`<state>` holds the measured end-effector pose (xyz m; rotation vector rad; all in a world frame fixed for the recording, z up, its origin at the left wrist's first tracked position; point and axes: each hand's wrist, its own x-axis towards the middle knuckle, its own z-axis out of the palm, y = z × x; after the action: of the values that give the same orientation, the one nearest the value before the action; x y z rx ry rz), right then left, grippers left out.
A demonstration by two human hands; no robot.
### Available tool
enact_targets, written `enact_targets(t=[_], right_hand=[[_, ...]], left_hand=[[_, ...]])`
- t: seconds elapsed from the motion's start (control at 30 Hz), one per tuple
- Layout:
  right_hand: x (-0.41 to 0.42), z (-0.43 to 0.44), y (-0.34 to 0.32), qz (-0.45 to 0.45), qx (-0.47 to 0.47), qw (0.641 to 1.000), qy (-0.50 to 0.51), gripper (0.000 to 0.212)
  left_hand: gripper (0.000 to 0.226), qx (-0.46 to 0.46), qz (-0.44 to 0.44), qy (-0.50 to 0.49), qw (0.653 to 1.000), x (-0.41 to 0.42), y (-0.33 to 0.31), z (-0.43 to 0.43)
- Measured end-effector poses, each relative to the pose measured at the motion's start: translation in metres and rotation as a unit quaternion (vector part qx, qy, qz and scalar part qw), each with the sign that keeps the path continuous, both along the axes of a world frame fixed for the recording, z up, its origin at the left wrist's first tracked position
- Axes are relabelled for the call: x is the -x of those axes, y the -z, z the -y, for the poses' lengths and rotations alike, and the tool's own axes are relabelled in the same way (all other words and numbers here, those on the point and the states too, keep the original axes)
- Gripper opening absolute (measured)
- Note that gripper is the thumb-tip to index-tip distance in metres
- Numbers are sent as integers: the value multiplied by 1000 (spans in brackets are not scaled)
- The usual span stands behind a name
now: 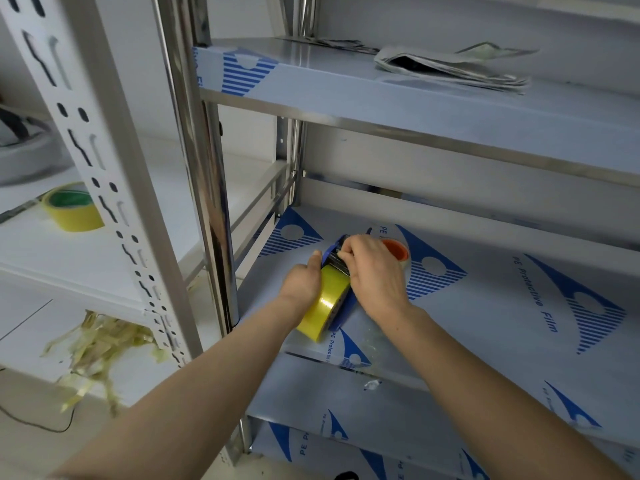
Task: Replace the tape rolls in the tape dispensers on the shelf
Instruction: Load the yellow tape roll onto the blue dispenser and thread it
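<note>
Tape dispenser (341,289) sits clasped between left grip (301,282) and, seemingly, right grip (374,271).

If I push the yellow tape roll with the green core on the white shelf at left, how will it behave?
The yellow tape roll with the green core lies flat on the white shelf, so it would probably slide, not roll. Its thick winding suggests it is stiff and fairly solid. It looks unlikely to tip.

Dispenser position on shelf

The tape dispenser (337,271) lies on the shelf (485,306) between the left hand (302,282) and right hand (375,271); a spare roll (398,252) sits just behind the right hand.
</note>
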<state>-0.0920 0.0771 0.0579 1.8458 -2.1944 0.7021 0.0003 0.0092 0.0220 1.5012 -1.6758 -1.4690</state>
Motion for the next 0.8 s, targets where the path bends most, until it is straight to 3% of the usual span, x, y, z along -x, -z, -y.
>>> enact_targets(t=[0.1, 0.23, 0.47, 0.6, 0.8], right_hand=[[-12, 1, 4, 3, -20, 1000, -3, 25], [-1, -1, -9, 60, 27, 998, 7, 21], [8, -5, -18, -22, -18, 999, -31, 19], [23, 4, -22, 100, 15, 995, 10, 17], [37, 20, -21, 152, 40, 986, 51, 18]], left_hand=[[53, -5, -9, -14, 1000, 4, -1, 1], [50, -4, -6, -10, 1000, 6, -4, 0], [50, -8, 7, 10, 1000, 8, -7, -1], [47, -58, -24, 9, 998, 6, -7, -3], [40, -138, -133, 68, 979, 4, -10, -4]])
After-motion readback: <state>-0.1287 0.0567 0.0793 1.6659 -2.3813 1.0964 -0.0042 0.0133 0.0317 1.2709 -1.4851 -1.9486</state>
